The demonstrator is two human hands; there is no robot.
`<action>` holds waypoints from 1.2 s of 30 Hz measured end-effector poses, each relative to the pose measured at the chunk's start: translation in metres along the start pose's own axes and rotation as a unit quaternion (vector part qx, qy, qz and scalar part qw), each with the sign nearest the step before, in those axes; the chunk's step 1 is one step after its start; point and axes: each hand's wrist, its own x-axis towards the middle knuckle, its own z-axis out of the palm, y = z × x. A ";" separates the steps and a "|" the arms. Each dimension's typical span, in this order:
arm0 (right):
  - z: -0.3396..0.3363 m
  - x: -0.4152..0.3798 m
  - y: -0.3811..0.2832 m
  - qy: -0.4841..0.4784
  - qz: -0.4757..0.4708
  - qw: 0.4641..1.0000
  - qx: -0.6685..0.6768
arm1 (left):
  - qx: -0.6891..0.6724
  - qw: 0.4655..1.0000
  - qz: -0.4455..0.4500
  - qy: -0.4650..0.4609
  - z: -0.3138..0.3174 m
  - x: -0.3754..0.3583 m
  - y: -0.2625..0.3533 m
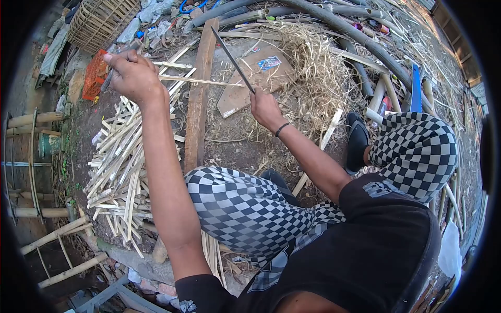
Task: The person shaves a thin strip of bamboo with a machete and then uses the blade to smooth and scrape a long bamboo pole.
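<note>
Bamboo strip [201, 81] between two closed hands, toward eleven o'clock.
A woven basket [102, 23] sits between ten and eleven, an orange crate [94, 75] at ten; their contents cannot be made out. The left hand [134, 78] clenches the strip's near end; the right hand [265, 109], at twelve, grasps a long dark blade [232, 58] by the far end. Beneath runs a wooden beam [197, 115]; piled strips [117, 161] lie at nine, shavings [323, 68] at one.

No lettering can be read: the blue printed packet [269, 63] on the brown board [235, 100] and the pale print [378, 189] on the black sleeve [356, 196] are not legible.
</note>
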 end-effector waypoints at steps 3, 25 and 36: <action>-0.001 -0.002 -0.003 0.071 -0.065 0.994 0.058 | 0.007 1.000 0.005 0.002 0.004 -0.005 0.002; 0.062 0.013 0.099 -0.179 -0.009 0.958 -0.222 | -0.008 1.000 0.021 0.006 0.003 0.008 -0.003; 0.057 -0.003 0.097 -0.117 0.011 0.987 -0.105 | 0.014 0.999 0.026 -0.013 -0.001 0.003 -0.003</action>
